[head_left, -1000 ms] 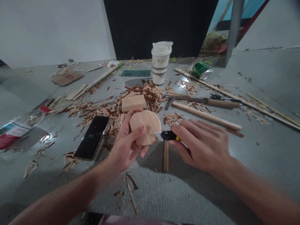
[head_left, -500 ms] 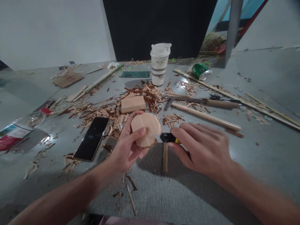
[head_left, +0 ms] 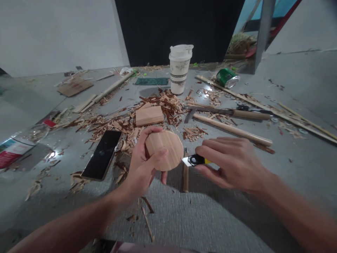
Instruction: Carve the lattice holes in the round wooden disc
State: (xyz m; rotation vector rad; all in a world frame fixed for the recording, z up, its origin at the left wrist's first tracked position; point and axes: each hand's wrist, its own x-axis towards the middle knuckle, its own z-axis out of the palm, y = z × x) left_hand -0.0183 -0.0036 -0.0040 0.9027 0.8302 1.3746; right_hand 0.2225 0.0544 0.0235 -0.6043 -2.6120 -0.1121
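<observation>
My left hand [head_left: 146, 160] is closed around a rounded piece of pale wood [head_left: 168, 151], thumb across its face and fingers behind its edge. Gripped in my right hand [head_left: 229, 161] is a utility knife [head_left: 196, 160] with a black and yellow handle. Its short bright blade points left at the wood's right edge; whether the tip touches cannot be made out. Under the knife lies a narrow tool with a wooden handle [head_left: 185, 175]. Behind the rounded piece, a rectangular wood block [head_left: 149, 116] rests among shavings [head_left: 168, 102].
A phone [head_left: 102, 154] and a plastic bottle [head_left: 23, 142] lie at left. A paper cup [head_left: 180, 70] stands at the back, with a green can [head_left: 228, 78] on its side to the right. A hammer [head_left: 231, 130], a wooden-handled tool [head_left: 247, 114] and long wood strips [head_left: 297, 126] lie at right.
My right hand has drawn the knife slightly right and down, off the wood's face to its edge. The rounded piece has turned a little in my left hand and shows more of its face.
</observation>
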